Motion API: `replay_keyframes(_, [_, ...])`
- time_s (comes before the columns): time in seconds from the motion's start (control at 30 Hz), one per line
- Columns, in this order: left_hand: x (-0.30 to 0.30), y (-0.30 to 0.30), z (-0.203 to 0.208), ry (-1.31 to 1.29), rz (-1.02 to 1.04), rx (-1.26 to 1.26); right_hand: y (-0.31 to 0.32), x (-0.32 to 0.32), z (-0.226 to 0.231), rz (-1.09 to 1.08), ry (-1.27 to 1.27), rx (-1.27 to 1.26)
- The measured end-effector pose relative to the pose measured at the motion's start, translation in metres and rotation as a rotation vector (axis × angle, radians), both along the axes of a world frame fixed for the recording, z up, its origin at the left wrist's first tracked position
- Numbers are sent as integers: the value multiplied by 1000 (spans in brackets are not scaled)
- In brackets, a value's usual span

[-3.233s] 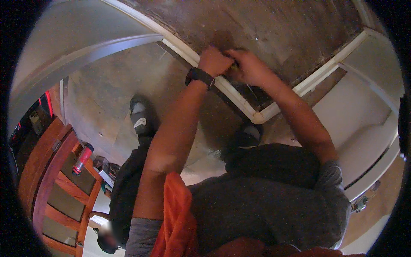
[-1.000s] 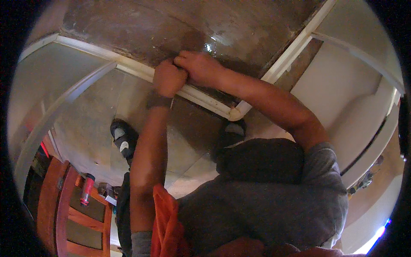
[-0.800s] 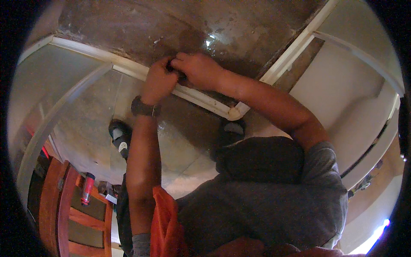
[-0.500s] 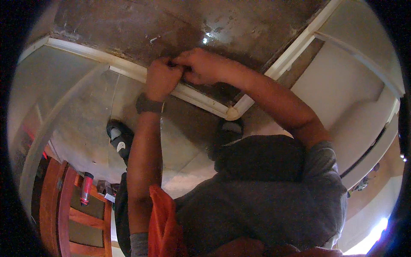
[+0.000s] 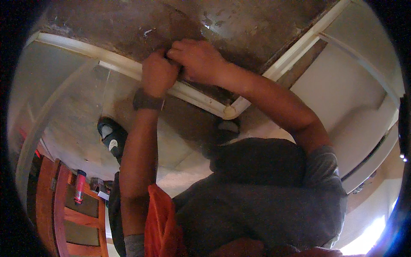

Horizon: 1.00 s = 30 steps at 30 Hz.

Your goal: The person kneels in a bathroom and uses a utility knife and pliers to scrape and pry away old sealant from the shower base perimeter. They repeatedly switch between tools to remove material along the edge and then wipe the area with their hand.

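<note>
My left hand (image 5: 160, 73), with a dark band at the wrist, is closed just over the white edging strip (image 5: 121, 62). My right hand (image 5: 198, 61) meets it from the right, its fingers bent and pinched against the left hand's fingertips. Something small and dark seems to sit between them, but the fingers hide what it is. Beneath and beyond both hands lies a brown, stained, wet-looking surface (image 5: 115, 19), which the white strip borders. A cream-coloured corner piece (image 5: 230, 112) joins the strip's two runs.
A pale curved panel (image 5: 342, 90) stands to the right. At the lower left is a reddish wooden frame (image 5: 81, 217) with a red and black cylinder (image 5: 79, 187) on it. An orange cloth (image 5: 162, 220) hangs at my front. My dark shoe (image 5: 112, 135) stands on grey tiles.
The view has shifted slightly. My right hand has turned so its back shows more, and its fingers have closed over the left fingertips. Both hands remain together.
</note>
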<state>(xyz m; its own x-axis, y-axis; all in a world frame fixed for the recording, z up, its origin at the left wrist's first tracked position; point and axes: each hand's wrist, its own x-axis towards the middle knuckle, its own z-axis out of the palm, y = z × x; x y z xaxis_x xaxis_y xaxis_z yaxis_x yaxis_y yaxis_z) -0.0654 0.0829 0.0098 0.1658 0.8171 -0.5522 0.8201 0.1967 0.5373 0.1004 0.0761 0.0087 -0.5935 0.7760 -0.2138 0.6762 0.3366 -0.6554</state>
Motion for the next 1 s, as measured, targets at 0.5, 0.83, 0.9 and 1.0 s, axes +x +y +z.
replay_keyframes(0.5, [-12,-25,33,-385,480,-320,7,6,2,109,270,-125])
replay_keyframes(0.83, [-12,-27,-2,471,-407,-86,52,-9,38,444,32,-237])
replay_keyframes(0.9, [-15,-34,-4,380,-229,-39,58,-25,8,484,55,-274])
replay_keyframes(1.0, [16,-31,-15,176,-40,-46,61,2,-26,352,-67,-331])
